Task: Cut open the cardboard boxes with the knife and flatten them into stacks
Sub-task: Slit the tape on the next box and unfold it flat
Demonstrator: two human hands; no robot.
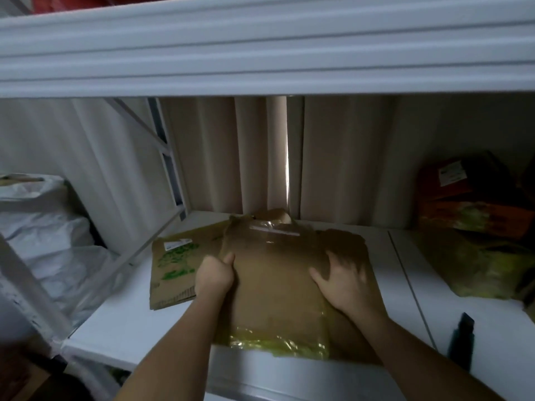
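A flattened brown cardboard box (275,285) lies on the white shelf (121,322), with clear tape at its far end and yellowish tape along its near edge. My left hand (215,274) grips its left edge, thumb on top. Spread flat, my right hand (344,280) presses down on the right part of it. Underneath and to the left lies another flattened box (173,270) with green print and a white label. The dark-handled knife (461,340) lies on the shelf at the right, apart from both hands.
Orange and yellow-green wrapped packages (474,227) sit at the right back of the shelf. White plastic bags (49,235) fill the neighbouring rack on the left. A shelf beam (260,53) runs overhead, and a pale curtain (231,157) hangs behind.
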